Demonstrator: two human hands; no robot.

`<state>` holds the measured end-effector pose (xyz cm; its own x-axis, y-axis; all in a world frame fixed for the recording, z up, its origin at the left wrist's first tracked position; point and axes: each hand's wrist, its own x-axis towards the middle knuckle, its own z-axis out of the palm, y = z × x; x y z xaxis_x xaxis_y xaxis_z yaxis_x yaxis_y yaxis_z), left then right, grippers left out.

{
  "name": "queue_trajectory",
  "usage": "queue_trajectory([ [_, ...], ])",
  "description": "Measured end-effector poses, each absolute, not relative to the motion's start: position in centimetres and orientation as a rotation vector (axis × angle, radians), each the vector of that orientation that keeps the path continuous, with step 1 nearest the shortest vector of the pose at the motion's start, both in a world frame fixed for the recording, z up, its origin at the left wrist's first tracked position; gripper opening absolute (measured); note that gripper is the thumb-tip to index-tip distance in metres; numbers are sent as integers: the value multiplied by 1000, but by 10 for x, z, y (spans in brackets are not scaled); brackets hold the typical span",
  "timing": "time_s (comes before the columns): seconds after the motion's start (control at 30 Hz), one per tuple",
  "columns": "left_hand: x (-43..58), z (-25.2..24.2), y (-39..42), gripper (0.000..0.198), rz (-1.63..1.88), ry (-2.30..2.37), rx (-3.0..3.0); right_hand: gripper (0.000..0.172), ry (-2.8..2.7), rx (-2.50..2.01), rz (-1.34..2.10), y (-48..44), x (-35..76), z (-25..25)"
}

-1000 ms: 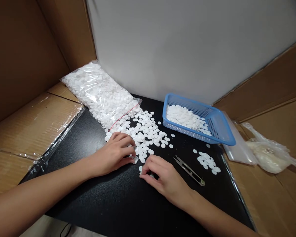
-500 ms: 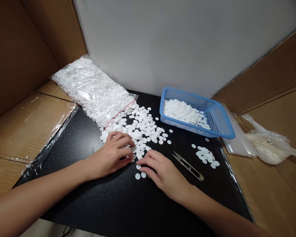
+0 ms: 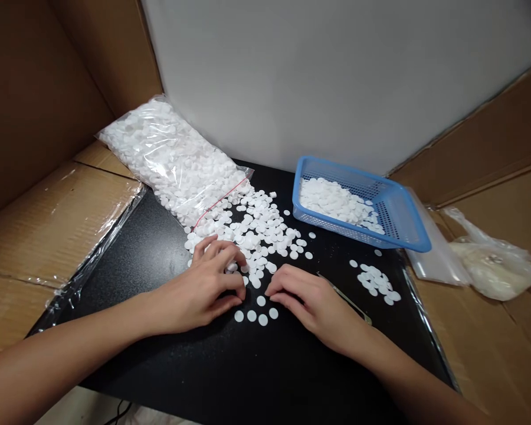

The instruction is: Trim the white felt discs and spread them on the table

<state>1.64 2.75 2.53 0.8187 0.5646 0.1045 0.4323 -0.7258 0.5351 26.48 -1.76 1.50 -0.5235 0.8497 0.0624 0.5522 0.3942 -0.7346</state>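
White round discs [image 3: 265, 227] spill in a heap from a clear plastic bag [image 3: 172, 153] with a red seal line. At the heap's near left edge is my left hand [image 3: 210, 283], its fingers curled over a few white pieces, thumb and forefinger closed together. My right hand [image 3: 307, 295] is just right of the loose discs, thumb and fingertips pinched; anything between them is too small to make out. Several single discs [image 3: 252, 316] lie between and in front of the hands. Metal thread snips [image 3: 351, 303] lie partly hidden behind my right hand.
A blue basket [image 3: 363, 233] holding white discs stands at the back right. A small disc pile [image 3: 377, 282] lies before it. Clear bags [image 3: 495, 265] rest on cardboard at the right. Cardboard and a grey wall enclose the black table [image 3: 194, 378].
My right hand has moved right, partly covering the snips. More single discs show apart from the heap near the front. My left hand has shifted slightly, with white pieces now visible under its fingers.
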Motion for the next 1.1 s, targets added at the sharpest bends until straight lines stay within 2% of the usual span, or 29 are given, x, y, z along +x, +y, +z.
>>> queue_trajectory([
  [0.13, 8, 30, 38, 12, 549, 893, 2485, 19, -2123, -1291, 949, -18, 263, 15],
  [0.23, 8, 30, 37, 4, 450, 715, 2579, 19, -2083, -1302, 1017, -20, 259, 15],
  [0.37, 16, 21, 25, 19, 295, 501, 2728, 19, -2064, -1289, 1112, -22, 256, 14],
  [0.57, 21, 18, 19, 14, 375, 410, 2877, 8, -2035, -1343, 848, -16, 249, 0],
  [0.77, 20, 19, 20, 11, 272, 685, 2553, 13, -2061, -1370, 881, -15, 242, 0],
  [0.9, 19, 12, 24, 8, 380, 810, 2540, 18, -2024, -1481, 1059, -12, 250, 13],
  [1.0, 19, 9, 28, 8, 434, 905, 2578, 17, -2066, -1571, 1126, -11, 258, 18],
  [1.1, 20, 9, 29, 11, 408, 918, 2610, 13, -2107, -1520, 1033, -11, 258, 14],
])
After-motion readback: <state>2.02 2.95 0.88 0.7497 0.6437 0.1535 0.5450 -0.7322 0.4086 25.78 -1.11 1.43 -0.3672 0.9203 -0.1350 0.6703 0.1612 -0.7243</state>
